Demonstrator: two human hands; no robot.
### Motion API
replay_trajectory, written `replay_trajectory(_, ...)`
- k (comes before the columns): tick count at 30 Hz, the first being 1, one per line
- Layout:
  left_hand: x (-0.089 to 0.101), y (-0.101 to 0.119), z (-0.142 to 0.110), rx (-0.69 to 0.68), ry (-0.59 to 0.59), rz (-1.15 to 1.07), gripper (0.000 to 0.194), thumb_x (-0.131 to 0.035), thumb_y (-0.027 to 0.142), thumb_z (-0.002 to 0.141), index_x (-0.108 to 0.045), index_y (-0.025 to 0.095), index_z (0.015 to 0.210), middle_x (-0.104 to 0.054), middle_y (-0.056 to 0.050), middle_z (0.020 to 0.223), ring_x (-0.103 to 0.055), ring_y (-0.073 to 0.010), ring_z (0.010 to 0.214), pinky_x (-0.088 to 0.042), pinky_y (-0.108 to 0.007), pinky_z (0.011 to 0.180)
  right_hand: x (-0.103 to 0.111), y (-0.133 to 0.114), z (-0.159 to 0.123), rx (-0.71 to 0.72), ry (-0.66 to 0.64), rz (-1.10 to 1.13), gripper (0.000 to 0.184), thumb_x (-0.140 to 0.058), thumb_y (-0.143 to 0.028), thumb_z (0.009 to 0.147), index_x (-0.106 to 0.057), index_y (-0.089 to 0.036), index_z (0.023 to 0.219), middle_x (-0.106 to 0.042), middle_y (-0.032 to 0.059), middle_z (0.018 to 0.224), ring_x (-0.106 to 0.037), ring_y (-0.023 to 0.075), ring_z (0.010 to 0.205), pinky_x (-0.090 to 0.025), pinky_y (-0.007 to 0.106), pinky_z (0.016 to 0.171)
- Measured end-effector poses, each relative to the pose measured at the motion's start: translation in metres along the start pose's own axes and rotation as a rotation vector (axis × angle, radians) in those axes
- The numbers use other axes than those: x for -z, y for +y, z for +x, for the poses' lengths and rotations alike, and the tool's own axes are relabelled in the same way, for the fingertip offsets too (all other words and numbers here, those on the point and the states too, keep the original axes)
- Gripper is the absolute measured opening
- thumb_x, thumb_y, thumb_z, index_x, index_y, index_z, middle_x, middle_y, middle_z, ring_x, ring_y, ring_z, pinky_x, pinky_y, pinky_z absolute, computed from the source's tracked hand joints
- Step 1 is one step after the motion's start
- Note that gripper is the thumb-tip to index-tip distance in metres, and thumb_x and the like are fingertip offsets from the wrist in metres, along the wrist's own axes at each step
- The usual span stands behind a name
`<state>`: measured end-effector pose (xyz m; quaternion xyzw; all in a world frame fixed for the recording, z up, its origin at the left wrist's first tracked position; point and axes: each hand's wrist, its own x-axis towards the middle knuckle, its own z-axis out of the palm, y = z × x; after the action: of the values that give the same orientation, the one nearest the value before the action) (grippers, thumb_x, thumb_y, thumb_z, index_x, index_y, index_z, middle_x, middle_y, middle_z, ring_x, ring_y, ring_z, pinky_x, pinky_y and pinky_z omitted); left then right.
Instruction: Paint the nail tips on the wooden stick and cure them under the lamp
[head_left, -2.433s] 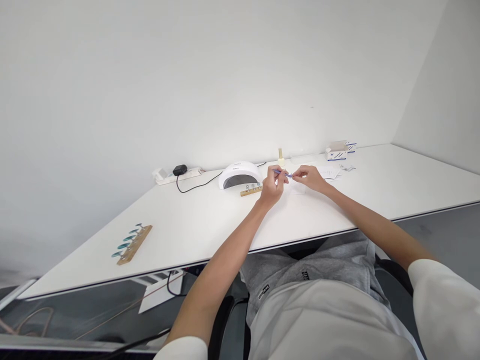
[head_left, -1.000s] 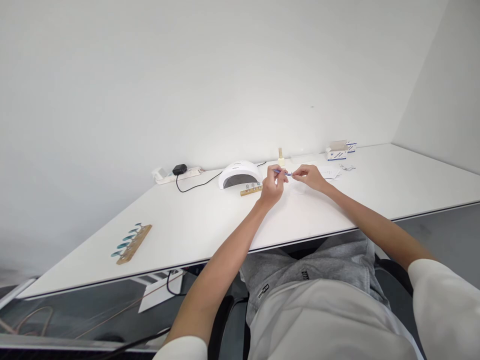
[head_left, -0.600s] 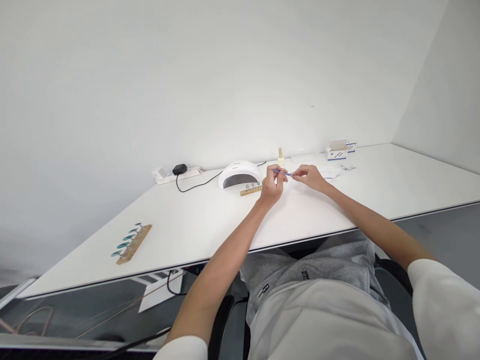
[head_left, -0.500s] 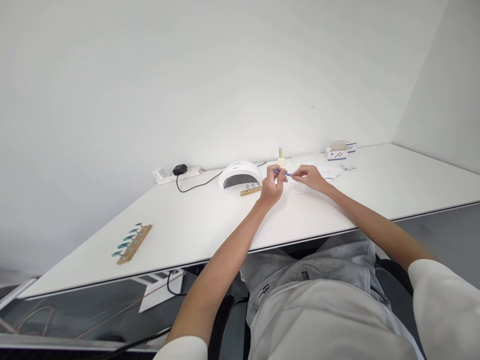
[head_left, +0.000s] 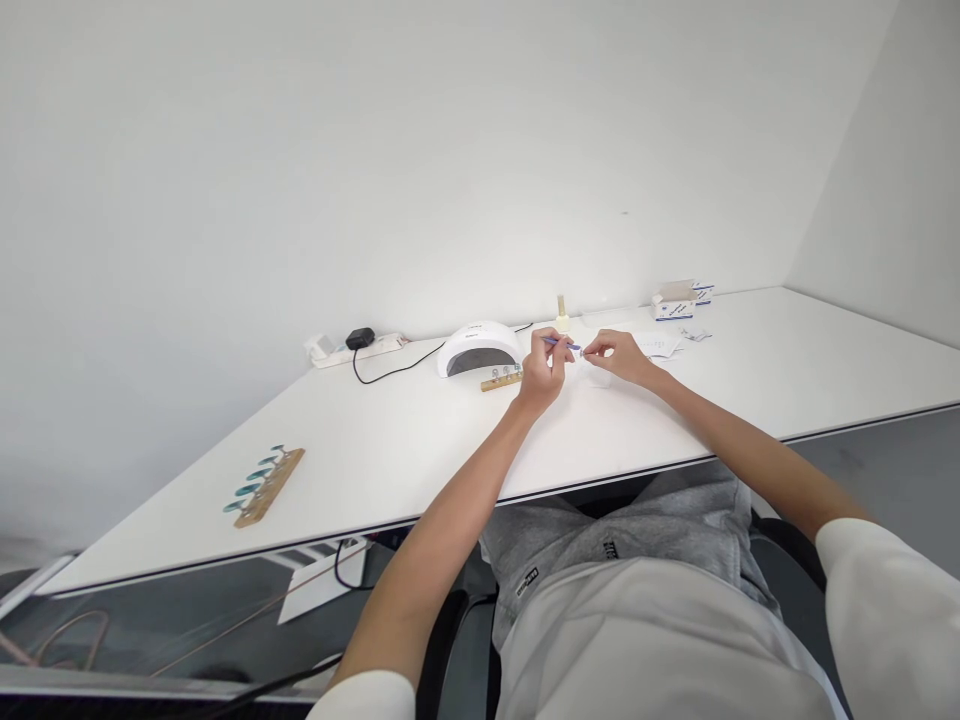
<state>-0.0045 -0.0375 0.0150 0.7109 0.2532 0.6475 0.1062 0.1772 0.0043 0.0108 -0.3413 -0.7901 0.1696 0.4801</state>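
Note:
My left hand (head_left: 543, 368) is closed round a thin blue-purple stick (head_left: 559, 343), held slanting like a pen. Its tip points right, close to the fingertips of my right hand (head_left: 616, 355). The fingers of that hand are pinched together on something tiny and pale, too small to name. Both hands are raised a little over the white table. Behind my left hand stands a short wooden strip (head_left: 495, 383) with small clear heads on it, partly covered by the hand. A pale yellow nail polish bottle (head_left: 562, 318) stands just beyond my hands.
A white dome-shaped nail lamp (head_left: 480, 333) sits near the wall, its cord running to a black adapter (head_left: 359, 339) on a power strip (head_left: 386, 346). Another wooden strip (head_left: 274, 488) with teal nail tips lies left. Small boxes (head_left: 675, 302) and papers (head_left: 656, 345) lie right.
My left hand has shifted slightly left with the stick, so the stick's tip is a little farther from my right fingertips. My right hand has hardly moved.

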Motion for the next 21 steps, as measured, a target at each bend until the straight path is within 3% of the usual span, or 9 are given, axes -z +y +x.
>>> replay_trajectory(16, -0.0012, -0.0001, -0.0001, -0.022, -0.039, -0.016, 0.015, -0.044, 0.036, 0.098, -0.040, 0.022, 0.097, -0.065, 0.001, 0.077, -0.064, -0.0082, 0.059, -0.051, -0.022, 0.062, 0.0014, -0.0004, -0.0004, 0.038, -0.003, -0.031, 0.007, -0.066, -0.022, 0.074, -0.072, -0.019, 0.073, -0.067, 0.0040, 0.076, -0.059, 0.0142, 0.064, -0.050, 0.029, 0.065)
replay_trajectory(21, 0.0002, -0.0013, 0.0000, -0.019, -0.001, 0.001, 0.015, -0.045, 0.036, 0.098, -0.040, 0.022, 0.097, -0.065, 0.001, 0.078, -0.065, -0.0086, 0.060, -0.051, -0.022, 0.062, 0.0005, 0.0010, -0.0003, 0.025, -0.003, -0.022, 0.007, -0.067, -0.023, 0.074, -0.073, -0.019, 0.073, -0.067, 0.0040, 0.076, -0.060, 0.0143, 0.064, -0.050, 0.029, 0.066)
